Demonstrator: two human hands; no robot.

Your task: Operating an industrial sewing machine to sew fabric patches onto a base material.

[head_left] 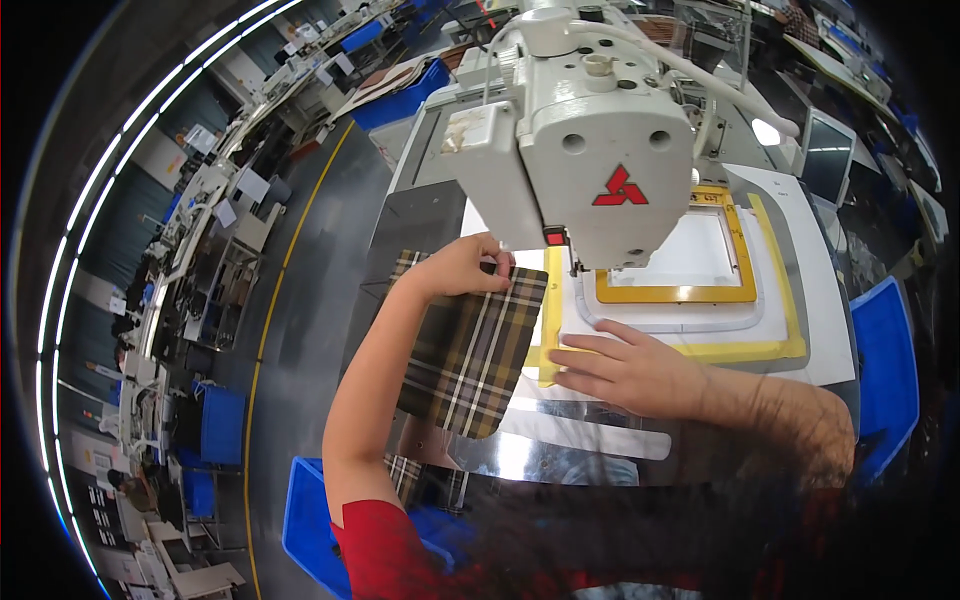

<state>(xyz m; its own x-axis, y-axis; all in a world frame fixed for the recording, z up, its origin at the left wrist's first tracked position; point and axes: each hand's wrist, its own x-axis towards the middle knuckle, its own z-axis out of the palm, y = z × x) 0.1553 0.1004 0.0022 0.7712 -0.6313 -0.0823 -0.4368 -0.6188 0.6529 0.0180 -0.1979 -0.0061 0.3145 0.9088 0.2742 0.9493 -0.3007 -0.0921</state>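
Note:
My left hand [468, 266] is closed, its fingertips pinching the top edge of a plaid fabric piece [482, 350] in brown, black and white, with rounded lower corners. The cloth lies left of the sewing machine's head [600, 150], partly over a dark plate. My right hand [632, 372] is open, fingers spread and pointing left, over the yellow-taped lower left corner of a white sewing template [780, 250]. A yellow frame [675, 294] sits on that template, just right of the needle area. The machine head hides the frame's upper left part.
A shiny metal plate [540, 440] forms the near edge of the work surface. Blue bins stand at the right [885, 370] and lower left [310, 520], the left one with more plaid cloth [405, 475] by it. A yellow floor line [285, 260] runs along the left aisle.

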